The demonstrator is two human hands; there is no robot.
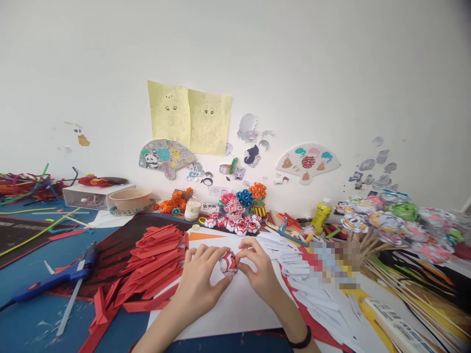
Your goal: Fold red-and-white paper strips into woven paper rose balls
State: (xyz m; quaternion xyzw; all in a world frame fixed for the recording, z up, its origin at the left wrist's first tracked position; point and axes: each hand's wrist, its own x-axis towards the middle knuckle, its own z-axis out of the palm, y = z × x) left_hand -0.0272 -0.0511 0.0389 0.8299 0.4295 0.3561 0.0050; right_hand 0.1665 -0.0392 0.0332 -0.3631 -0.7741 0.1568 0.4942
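Note:
Between my two hands is a small red and white folded paper flower (228, 264), held just above a white sheet (235, 309). My left hand (204, 269) grips its left side, thumb below and fingers above. On the other side, my right hand (255, 264) pinches the flower's right edge with thumb and fingertips. A heap of red folded paper strips (158, 260) lies left of my left hand. White folded paper strips (301, 269) spread out to the right of my right hand. Behind my hands sit several finished red and white paper flowers (241, 225).
A blue glue gun (69, 274) rests at left. Behind stand a beige bowl (131, 201), a glass jar (192, 210), bright flower pots (259, 203) and a yellow bottle (321, 215). Paper flowers on sticks (390, 223) and thin wooden sticks (415, 299) lie at right.

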